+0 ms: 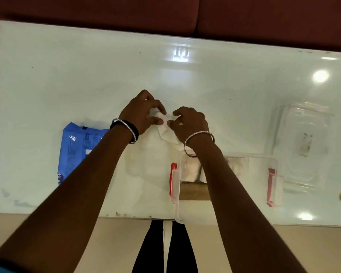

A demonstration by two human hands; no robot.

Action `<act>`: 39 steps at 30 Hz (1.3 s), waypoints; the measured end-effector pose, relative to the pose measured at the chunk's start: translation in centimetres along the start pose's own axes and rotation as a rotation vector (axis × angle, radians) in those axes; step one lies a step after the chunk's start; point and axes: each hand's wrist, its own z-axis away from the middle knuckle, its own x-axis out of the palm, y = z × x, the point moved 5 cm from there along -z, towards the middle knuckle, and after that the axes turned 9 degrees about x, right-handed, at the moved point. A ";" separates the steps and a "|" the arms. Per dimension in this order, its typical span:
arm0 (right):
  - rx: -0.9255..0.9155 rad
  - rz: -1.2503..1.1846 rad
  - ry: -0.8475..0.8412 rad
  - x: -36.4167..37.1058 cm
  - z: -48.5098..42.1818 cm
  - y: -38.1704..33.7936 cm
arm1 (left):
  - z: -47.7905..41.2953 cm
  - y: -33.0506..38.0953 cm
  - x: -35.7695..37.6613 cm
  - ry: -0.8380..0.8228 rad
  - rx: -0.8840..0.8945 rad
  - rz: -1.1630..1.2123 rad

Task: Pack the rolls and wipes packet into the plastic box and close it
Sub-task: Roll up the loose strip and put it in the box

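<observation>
A white wipe lies on the white table, its far end partly rolled. My left hand and my right hand both pinch that rolled end between their fingertips. The blue wipes packet lies to the left, partly hidden by my left forearm. The clear plastic box with red clips stands open at the near right. Two white rolls sit inside along its far wall, and my right forearm crosses over it.
The clear lid lies flat on the table to the right of the box. The box overhangs the table's near edge. A dark red sofa runs along the far side. My legs show below the table.
</observation>
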 end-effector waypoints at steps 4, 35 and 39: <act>0.005 -0.051 -0.048 0.1 -0.3 0.1 | 0.2 -0.3 0.4 -0.026 0.049 -0.016; -0.513 -0.708 0.077 -16.7 14.0 -4.3 | 8.9 17.5 -11.8 0.495 0.304 0.892; -0.519 -0.657 0.163 -17.6 14.9 -5.1 | 9.5 18.8 -13.6 0.558 0.382 0.766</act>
